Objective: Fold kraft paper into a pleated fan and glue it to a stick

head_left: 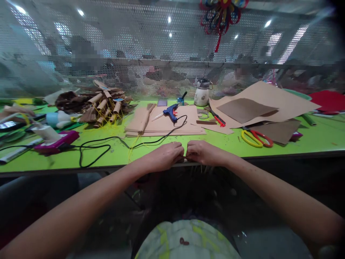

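Observation:
At the front edge of the green table [151, 148], my left hand [170, 154] and my right hand [201, 152] are close together with their fingers pinched. Between and below them shows a small brown strip [185, 159], mostly hidden by the fingers. Just beyond my hands lies a stack of brown paper sheets [161, 128]. A blue glue gun [171, 113] rests on the stack, its black cord trailing to the left. To the left of it on the stack is a rolled, fringed paper piece [145, 120] with yellow string.
Yellow-and-red scissors [252, 139], a red cutter [221, 121] and large brown sheets [258, 100] lie at right. A white jar [201, 95] stands behind. At left are a pile of paper rolls [104, 106], a magenta holder [56, 144] and another person's hand [16, 111].

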### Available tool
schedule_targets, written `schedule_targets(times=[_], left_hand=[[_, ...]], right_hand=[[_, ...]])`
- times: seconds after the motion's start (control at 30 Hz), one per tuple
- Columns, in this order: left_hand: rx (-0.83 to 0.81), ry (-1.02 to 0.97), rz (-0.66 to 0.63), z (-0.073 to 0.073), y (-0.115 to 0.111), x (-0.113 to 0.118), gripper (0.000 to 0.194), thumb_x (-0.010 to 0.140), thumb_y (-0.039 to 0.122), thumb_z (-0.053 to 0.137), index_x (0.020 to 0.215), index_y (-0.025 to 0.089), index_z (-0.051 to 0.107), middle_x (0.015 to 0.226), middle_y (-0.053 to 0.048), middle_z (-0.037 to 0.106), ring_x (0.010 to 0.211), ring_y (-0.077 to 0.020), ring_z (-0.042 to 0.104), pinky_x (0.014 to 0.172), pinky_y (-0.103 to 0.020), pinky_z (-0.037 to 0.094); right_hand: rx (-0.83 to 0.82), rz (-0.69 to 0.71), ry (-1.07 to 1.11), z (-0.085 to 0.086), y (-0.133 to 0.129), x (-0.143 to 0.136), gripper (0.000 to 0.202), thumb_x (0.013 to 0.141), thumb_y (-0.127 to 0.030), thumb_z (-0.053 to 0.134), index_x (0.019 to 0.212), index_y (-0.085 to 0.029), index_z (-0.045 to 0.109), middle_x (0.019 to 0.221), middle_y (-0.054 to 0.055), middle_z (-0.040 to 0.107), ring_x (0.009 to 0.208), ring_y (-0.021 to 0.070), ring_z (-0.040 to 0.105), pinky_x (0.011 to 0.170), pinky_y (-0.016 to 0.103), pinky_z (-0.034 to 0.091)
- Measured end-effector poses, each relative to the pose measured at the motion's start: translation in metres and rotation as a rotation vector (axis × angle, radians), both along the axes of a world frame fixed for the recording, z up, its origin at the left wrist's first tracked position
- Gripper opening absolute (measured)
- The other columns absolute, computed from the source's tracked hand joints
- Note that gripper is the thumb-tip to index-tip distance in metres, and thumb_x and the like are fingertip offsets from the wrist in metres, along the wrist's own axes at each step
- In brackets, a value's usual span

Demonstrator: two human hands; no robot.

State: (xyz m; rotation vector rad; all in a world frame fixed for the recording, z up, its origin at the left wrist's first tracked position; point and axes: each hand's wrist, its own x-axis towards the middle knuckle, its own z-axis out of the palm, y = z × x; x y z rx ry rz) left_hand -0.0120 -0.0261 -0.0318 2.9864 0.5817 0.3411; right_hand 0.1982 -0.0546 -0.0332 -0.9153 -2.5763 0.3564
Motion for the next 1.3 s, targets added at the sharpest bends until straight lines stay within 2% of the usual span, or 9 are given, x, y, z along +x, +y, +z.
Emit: schedule_targets(times=[0.33, 0.63, 0.77, 1.07, 1.3], left_hand=[[-0.068, 0.067, 0.023, 0.010, -0.002, -0.014, 0.016, 0.088, 0.010, 0.041, 0.077, 0.016, 0.052, 0.079, -0.002, 0.047, 0.069, -0.0136, 0.044, 0.062, -0.024, 0.035], [-0.073, 0.089, 0.026, 0.011, -0.003, -0.024, 0.014, 0.084, 0.006, 0.042, 0.079, 0.017, 0.050, 0.080, -0.003, 0.047, 0.070, -0.0143, 0.044, 0.063, -0.024, 0.036], [-0.036, 0.112, 0.032, 0.013, -0.003, -0.030, 0.016, 0.085, 0.005, 0.040, 0.077, 0.017, 0.048, 0.080, -0.003, 0.046, 0.068, -0.0139, 0.043, 0.062, -0.024, 0.035], [0.016, 0.124, 0.083, 0.010, -0.003, -0.034, 0.016, 0.087, 0.011, 0.041, 0.078, 0.017, 0.052, 0.079, -0.003, 0.048, 0.065, -0.0133, 0.045, 0.059, -0.025, 0.035], [0.047, 0.150, 0.118, 0.017, -0.007, -0.027, 0.014, 0.088, 0.017, 0.042, 0.081, 0.017, 0.055, 0.079, -0.004, 0.051, 0.069, -0.0150, 0.049, 0.060, -0.026, 0.035]], right_hand=[[0.020, 0.009, -0.130, 0.009, -0.004, -0.002, 0.014, 0.083, -0.008, 0.051, 0.073, -0.014, 0.057, 0.076, 0.002, 0.050, 0.071, 0.0124, 0.048, 0.064, 0.022, 0.035], [0.039, -0.018, -0.183, 0.006, -0.010, 0.005, 0.015, 0.087, -0.008, 0.045, 0.087, -0.015, 0.059, 0.086, 0.005, 0.052, 0.080, 0.0144, 0.049, 0.069, 0.025, 0.038], [0.044, -0.023, -0.181, 0.004, -0.013, 0.009, 0.017, 0.087, -0.007, 0.044, 0.088, -0.015, 0.060, 0.085, 0.005, 0.051, 0.077, 0.0142, 0.048, 0.068, 0.024, 0.038], [0.090, -0.079, -0.160, 0.001, -0.019, 0.015, 0.020, 0.088, -0.008, 0.043, 0.091, -0.016, 0.062, 0.087, 0.007, 0.053, 0.081, 0.0164, 0.049, 0.070, 0.027, 0.040], [0.059, -0.127, -0.066, -0.004, -0.019, 0.014, 0.008, 0.088, -0.018, 0.053, 0.088, -0.016, 0.061, 0.087, 0.007, 0.056, 0.082, 0.0175, 0.052, 0.071, 0.028, 0.042]])
